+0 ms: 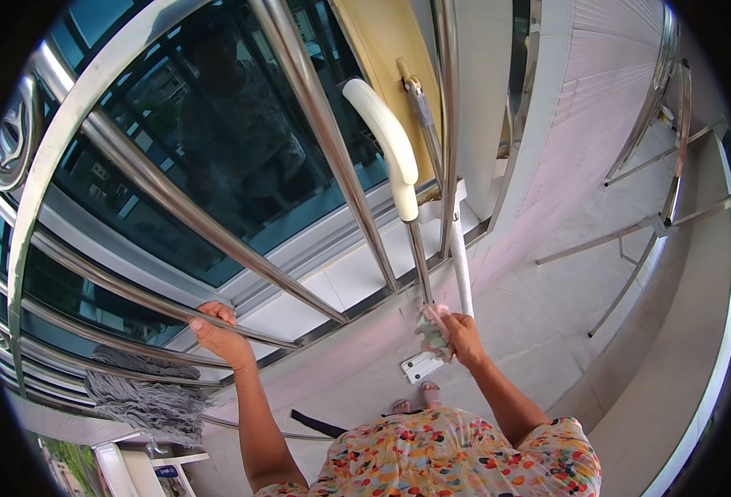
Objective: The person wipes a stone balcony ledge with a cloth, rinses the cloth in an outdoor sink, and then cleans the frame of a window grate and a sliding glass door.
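Observation:
My left hand (218, 333) grips a stainless steel window bar (154, 297) near its lower end. In my right hand (462, 338) is a bunched pink and pale green cloth (434, 329), wrapped against the metal shaft (419, 261) of a walking stick or umbrella with a cream curved handle (390, 133). That handle leans up in front of the window bars. Close beside it a white pole (460, 267) stands upright. Behind the bars is dark, reflecting window glass (216, 155).
A grey string mop head (148, 391) hangs at the lower left bars. A folding metal rack (660, 223) stands on the tiled floor to the right, by a curved low wall (663, 348). A white flat base (421, 366) lies near my feet. A yellow board (396, 37) stands behind the bars.

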The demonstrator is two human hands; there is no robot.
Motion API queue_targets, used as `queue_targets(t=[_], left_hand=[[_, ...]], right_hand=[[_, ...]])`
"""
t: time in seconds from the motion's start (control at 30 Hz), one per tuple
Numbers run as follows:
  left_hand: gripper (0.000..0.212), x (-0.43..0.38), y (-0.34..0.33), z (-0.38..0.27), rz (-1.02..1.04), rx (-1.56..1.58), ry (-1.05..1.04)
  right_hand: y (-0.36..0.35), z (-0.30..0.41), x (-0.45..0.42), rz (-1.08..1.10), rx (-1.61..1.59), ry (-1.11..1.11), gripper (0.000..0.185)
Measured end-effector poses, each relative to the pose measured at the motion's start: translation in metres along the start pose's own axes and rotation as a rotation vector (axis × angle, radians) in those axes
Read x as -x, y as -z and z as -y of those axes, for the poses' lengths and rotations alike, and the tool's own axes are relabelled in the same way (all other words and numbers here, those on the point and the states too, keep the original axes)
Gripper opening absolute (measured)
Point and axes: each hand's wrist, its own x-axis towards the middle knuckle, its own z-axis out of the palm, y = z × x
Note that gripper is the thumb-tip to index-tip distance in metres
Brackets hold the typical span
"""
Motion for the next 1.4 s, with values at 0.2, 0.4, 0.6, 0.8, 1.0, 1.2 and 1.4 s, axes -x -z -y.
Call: queue_targets(t=[0.2, 0.4, 0.6, 0.8, 1.0, 1.2, 1.4], left_hand=[[0.066, -0.001, 0.002, 0.001, 0.053, 0.046, 0.021], [0.067, -0.002, 0.001, 0.002, 0.070, 0.054, 0.000], [0.067, -0.002, 0.001, 0.006, 0.059, 0.058, -0.008], [0.070, -0.002, 0.002, 0.005, 0.085, 0.045, -0.008], [0.072, -0.002, 0.003, 0.006, 0.116, 0.029, -0.011], [0.069, -0.004, 0.003, 0.006, 0.119, 0.041, -0.044], [0.066, -0.006, 0.003, 0.010, 0.146, 0.049, -0.025]], right_hand=[[-0.100, -0.004, 0.009, 0.164, 0.037, 0.335, 0.020], [-0.149, -0.018, -0.060, -0.202, 0.767, 1.085, 0.020], [-0.165, -0.026, -0.160, -0.731, 0.962, 0.761, 0.037], [-0.165, 0.016, -0.194, -1.088, 0.916, 0.348, 0.048], [-0.165, 0.021, -0.185, -0.996, 1.016, 0.355, 0.043], [-0.165, -0.017, -0.137, -0.534, 1.398, 0.753, 0.032], [-0.152, -0.034, -0.064, -0.143, 1.190, 1.104, 0.022]])
